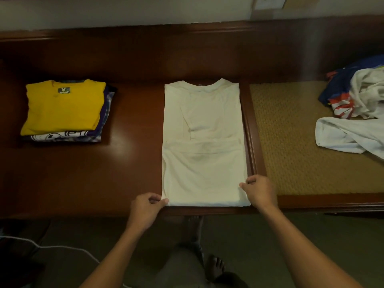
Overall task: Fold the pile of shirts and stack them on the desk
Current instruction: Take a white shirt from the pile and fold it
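My left hand and right hand pinch the white shirt's near corners; folded stack, maybe four shirts, far left.

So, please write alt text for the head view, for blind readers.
Left hand and right hand pinch the near corners of a cream shirt folded lengthwise on a wooden desk. A folded stack topped by a yellow shirt lies left; unfolded shirts lie right.

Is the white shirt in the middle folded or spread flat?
Half folded: the white shirt has its sides and sleeves tucked in, making a long strip. The left hand and right hand pinch its bottom corners.
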A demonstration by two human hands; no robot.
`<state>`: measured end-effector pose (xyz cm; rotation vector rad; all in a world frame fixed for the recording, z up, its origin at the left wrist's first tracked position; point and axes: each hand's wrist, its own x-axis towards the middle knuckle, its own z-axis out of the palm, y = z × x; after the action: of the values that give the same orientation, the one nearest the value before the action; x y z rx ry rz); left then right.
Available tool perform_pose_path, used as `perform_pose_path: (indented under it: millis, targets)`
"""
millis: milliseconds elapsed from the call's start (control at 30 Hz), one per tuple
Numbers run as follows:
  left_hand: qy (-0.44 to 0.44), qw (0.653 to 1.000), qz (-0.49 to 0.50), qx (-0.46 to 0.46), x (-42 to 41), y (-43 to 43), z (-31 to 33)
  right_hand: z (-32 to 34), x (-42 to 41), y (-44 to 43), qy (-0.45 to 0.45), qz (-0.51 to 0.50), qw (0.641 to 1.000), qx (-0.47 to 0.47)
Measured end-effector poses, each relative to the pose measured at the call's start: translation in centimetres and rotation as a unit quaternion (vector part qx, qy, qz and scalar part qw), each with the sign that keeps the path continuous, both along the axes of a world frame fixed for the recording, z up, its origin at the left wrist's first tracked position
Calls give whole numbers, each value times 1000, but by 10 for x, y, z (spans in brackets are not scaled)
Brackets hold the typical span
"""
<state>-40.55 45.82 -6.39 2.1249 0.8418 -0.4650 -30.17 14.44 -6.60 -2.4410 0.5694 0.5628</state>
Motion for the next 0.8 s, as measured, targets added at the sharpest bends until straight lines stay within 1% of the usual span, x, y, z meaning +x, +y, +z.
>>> perform_pose_path:
  millis: [133, 200, 267, 367, 400, 433, 533, 567, 700, 800]
  targets:
    - [-47, 997, 62, -8, -28, -12, -13, -1, -39, -8, 15, 4, 1000, -1]
    - [-65, 992, 106, -5, -31, -17, -16, -1, -50, -10, -3, -3, 1000, 10]
    - [-82, 988, 126, 17, -32, -19, -18, 0, -53, -15, -31, -15, 999, 14]
    - [-97, 986, 101, 89, -36, -17, -16, 2, -51, -20, -49, -16, 998, 23]
    - [-100, 987, 86, 97, -37, -17, -16, 2, -50, -21, -50, -7, 999, 20]
    - [-100, 988, 73, 90, -37, -17, -16, 2, -50, -20, -48, 2, 999, 17]
    - [-98, 993, 63, 33, -35, -19, -15, -2, -51, -18, -39, 10, 999, 16]
    - [-96, 993, 58, 32, -35, -19, -16, -3, -52, -18, -39, 12, 999, 15]
    - [-97, 991, 39, 89, -32, -13, -14, -4, -50, -21, -43, 24, 999, -13]
    - [-95, 986, 43, 127, -32, 1, -12, -1, -47, -23, -52, 15, 998, -41]
